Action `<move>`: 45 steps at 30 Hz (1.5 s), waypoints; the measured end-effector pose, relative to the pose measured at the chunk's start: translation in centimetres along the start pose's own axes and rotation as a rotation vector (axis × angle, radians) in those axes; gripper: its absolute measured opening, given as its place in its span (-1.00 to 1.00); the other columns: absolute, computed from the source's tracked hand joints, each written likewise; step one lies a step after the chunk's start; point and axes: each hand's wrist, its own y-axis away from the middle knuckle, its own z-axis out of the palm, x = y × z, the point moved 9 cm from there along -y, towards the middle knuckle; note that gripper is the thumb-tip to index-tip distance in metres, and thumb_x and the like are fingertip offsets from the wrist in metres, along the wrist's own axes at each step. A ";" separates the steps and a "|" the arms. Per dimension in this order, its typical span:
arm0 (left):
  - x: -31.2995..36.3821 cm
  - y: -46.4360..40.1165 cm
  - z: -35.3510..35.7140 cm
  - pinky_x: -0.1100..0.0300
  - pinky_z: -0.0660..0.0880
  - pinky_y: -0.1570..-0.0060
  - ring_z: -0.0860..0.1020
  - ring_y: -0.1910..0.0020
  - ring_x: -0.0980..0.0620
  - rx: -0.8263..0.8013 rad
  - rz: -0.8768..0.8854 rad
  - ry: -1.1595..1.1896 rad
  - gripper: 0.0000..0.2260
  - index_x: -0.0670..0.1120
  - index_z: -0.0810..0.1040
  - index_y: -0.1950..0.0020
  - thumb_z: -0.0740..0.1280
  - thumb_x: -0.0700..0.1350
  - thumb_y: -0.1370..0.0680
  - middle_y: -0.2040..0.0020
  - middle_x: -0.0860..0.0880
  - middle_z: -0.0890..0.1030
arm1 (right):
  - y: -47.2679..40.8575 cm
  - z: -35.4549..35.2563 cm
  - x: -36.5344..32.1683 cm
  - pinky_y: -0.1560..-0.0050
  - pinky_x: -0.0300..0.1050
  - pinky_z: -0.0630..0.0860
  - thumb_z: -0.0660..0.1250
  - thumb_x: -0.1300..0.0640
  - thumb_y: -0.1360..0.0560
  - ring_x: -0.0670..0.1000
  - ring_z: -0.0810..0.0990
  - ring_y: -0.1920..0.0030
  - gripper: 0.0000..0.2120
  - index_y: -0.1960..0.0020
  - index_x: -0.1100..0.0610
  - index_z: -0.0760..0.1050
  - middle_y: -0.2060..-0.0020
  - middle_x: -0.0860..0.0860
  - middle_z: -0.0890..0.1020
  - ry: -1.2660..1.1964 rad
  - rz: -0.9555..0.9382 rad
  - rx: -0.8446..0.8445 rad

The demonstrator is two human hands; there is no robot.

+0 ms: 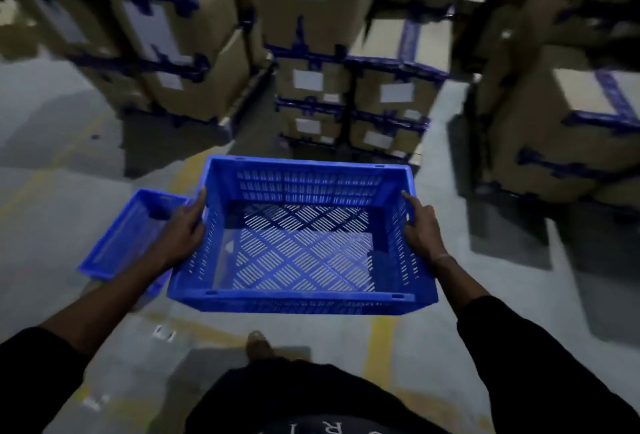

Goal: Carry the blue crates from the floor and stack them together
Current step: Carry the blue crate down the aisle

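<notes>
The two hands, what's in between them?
In the head view, the blue crate fills the stretch between the left hand and the right hand. Each hand grips one side wall, and the crate is empty.

There is one view only, from the person's head, tipped forward and steeply down. It looks over their own chest and both forearms to the grey floor (69, 163) just ahead, with a foot (258, 343) showing below. The wide lens bends the edges, so the stacked cardboard boxes (311, 17) beyond lean outward. The near things fill the middle; the picture is blurred.
</notes>
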 end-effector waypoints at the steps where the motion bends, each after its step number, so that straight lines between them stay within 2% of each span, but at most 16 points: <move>1: 1.5 -1.0 0.7 -0.16 0.49 0.03 0.57 0.08 -0.39 -0.010 0.017 0.005 -0.29 -0.19 0.01 -0.66 0.18 -0.17 -0.53 0.01 -0.45 0.55 | 0.5 -1.1 1.4 0.03 -0.06 0.41 0.18 0.36 -0.52 0.30 0.53 0.06 -0.33 -0.57 -0.04 0.27 -0.06 0.17 0.38 -0.014 0.015 0.014; 4: 8.1 -4.8 4.3 -0.18 0.52 -0.05 0.57 -0.09 -0.41 -0.081 0.113 -0.002 -0.30 -0.03 -0.01 -0.68 0.18 -0.12 -0.56 -0.22 -0.45 0.51 | 2.2 -6.0 8.0 0.08 -0.10 0.37 0.20 0.37 -0.48 0.29 0.55 0.06 -0.30 -0.56 -0.06 0.29 -0.09 0.24 0.45 -0.034 0.131 0.085; 6: 12.8 -7.3 6.9 -0.13 0.47 -0.17 0.51 -0.26 -0.35 -0.149 0.187 0.011 -0.30 0.00 -0.07 -0.68 0.22 -0.18 -0.63 -0.39 -0.40 0.43 | 3.6 -9.0 12.1 0.01 -0.08 0.42 0.23 0.38 -0.44 0.30 0.57 -0.05 -0.28 -0.55 -0.04 0.32 -0.16 0.30 0.51 -0.063 0.183 0.153; 8: 17.0 -10.0 9.5 -0.11 0.40 -0.23 0.46 -0.32 -0.33 -0.209 0.230 0.040 -0.28 -0.03 -0.10 -0.68 0.25 -0.26 -0.64 -0.44 -0.39 0.38 | 4.7 -11.7 15.9 -0.13 0.01 0.47 0.25 0.39 -0.43 0.30 0.54 -0.20 -0.29 -0.55 0.01 0.33 -0.25 0.30 0.54 -0.059 0.212 0.215; 9: 19.4 -11.3 10.7 -0.13 0.39 -0.25 0.45 -0.34 -0.35 -0.226 0.270 0.042 -0.26 0.01 -0.11 -0.67 0.26 -0.24 -0.64 -0.44 -0.40 0.37 | 5.2 -13.0 17.6 -0.15 0.01 0.46 0.26 0.38 -0.45 0.29 0.54 -0.23 -0.30 -0.55 0.01 0.33 -0.28 0.28 0.54 -0.063 0.240 0.240; 11: 23.8 -14.3 13.2 -0.17 0.42 -0.24 0.47 -0.31 -0.37 -0.279 0.333 0.054 -0.26 0.13 -0.10 -0.67 0.23 -0.11 -0.59 -0.40 -0.41 0.41 | 6.4 -15.3 20.8 -0.05 -0.07 0.43 0.26 0.33 -0.51 0.26 0.57 -0.10 -0.34 -0.55 -0.04 0.31 -0.23 0.28 0.51 -0.081 0.320 0.290; 14: 29.7 -19.3 18.0 -0.15 0.47 -0.17 0.55 -0.21 -0.35 -0.379 0.416 0.063 -0.28 0.04 -0.01 -0.68 0.18 -0.02 -0.54 -0.31 -0.41 0.50 | 7.7 -18.6 24.9 -0.01 -0.10 0.41 0.25 0.30 -0.55 0.13 0.47 0.15 -0.37 -0.56 -0.07 0.28 -0.09 0.22 0.43 -0.093 0.428 0.363; 17: 35.2 -24.3 23.0 -0.02 0.45 -0.15 0.53 -0.21 -0.28 -0.468 0.431 0.085 -0.28 0.21 -0.06 -0.66 0.18 0.04 -0.54 -0.22 -0.38 0.50 | 7.9 -21.3 29.3 -0.02 -0.09 0.41 0.25 0.32 -0.54 0.16 0.51 0.13 -0.36 -0.56 -0.06 0.29 -0.10 0.24 0.45 -0.095 0.505 0.433; 21: 43.9 -30.2 28.7 0.14 0.33 -0.04 0.52 -0.13 -0.25 -0.574 0.519 0.098 -0.25 0.07 -0.01 -0.67 0.21 0.00 -0.51 -0.14 -0.34 0.47 | 8.0 -25.0 33.7 -0.02 -0.11 0.36 0.24 0.32 -0.55 0.27 0.54 0.01 -0.36 -0.57 -0.05 0.27 -0.13 0.24 0.43 -0.079 0.631 0.532; 25: 53.5 -35.3 32.8 0.13 0.35 -0.17 0.50 -0.23 -0.24 -0.654 0.709 0.124 -0.22 0.00 0.06 -0.67 0.17 0.09 -0.46 -0.31 -0.36 0.46 | 8.8 -28.3 36.4 0.01 -0.11 0.33 0.23 0.33 -0.58 0.16 0.46 0.11 -0.38 -0.58 -0.02 0.25 -0.07 0.18 0.37 -0.081 0.756 0.627; 27: 57.9 -37.8 35.4 0.01 0.45 -0.17 0.55 -0.18 -0.26 -0.704 0.799 0.101 -0.23 0.11 0.04 -0.67 0.18 0.07 -0.45 -0.28 -0.37 0.50 | 9.5 -29.9 37.5 0.08 -0.11 0.32 0.21 0.36 -0.56 0.17 0.46 0.17 -0.36 -0.58 0.00 0.26 -0.06 0.20 0.37 -0.080 0.806 0.692; 29: 62.6 -38.9 37.3 -0.02 0.50 -0.08 0.59 -0.08 -0.26 -0.753 0.864 0.077 -0.23 0.22 0.00 -0.66 0.19 0.08 -0.46 -0.18 -0.34 0.55 | 10.7 -30.8 38.6 0.10 -0.12 0.32 0.20 0.38 -0.56 0.11 0.42 0.22 -0.35 -0.59 0.00 0.25 -0.05 0.18 0.37 -0.073 0.857 0.742; 33: 71.8 -38.5 39.6 0.09 0.43 0.04 0.56 -0.01 -0.12 -0.799 0.984 0.098 -0.25 0.11 0.05 -0.65 0.22 0.02 -0.47 -0.17 -0.21 0.50 | 13.1 -33.0 41.2 0.08 -0.10 0.36 0.19 0.35 -0.58 0.08 0.41 0.21 -0.37 -0.60 0.00 0.22 -0.08 0.17 0.37 -0.088 0.938 0.828; 38: 81.7 -36.1 44.3 0.02 0.51 -0.10 0.55 -0.16 -0.05 -0.915 1.071 0.143 -0.25 0.18 0.04 -0.65 0.26 0.02 -0.50 -0.33 -0.12 0.46 | 16.9 -36.1 45.5 -0.01 -0.06 0.41 0.19 0.34 -0.61 0.10 0.41 0.17 -0.39 -0.60 -0.01 0.21 -0.07 0.13 0.34 -0.100 1.053 0.930; 41: 87.9 -34.8 48.7 0.06 0.52 -0.29 0.51 -0.34 0.13 -0.981 1.153 0.175 -0.23 0.30 0.00 -0.63 0.27 0.16 -0.47 -0.49 0.15 0.40 | 19.6 -38.3 49.1 -0.04 -0.04 0.41 0.20 0.34 -0.60 0.17 0.45 0.12 -0.38 -0.60 0.00 0.22 -0.10 0.18 0.37 -0.101 1.094 0.969; 45: 95.7 -33.0 55.1 -0.16 0.43 -0.37 0.47 -0.39 -0.13 -0.987 1.201 0.104 -0.20 0.25 -0.06 -0.65 0.27 0.16 -0.49 -0.51 -0.19 0.37 | 22.9 -42.4 54.7 -0.08 -0.05 0.43 0.20 0.34 -0.61 0.14 0.44 0.12 -0.39 -0.59 -0.02 0.24 -0.12 0.18 0.37 -0.137 1.158 1.031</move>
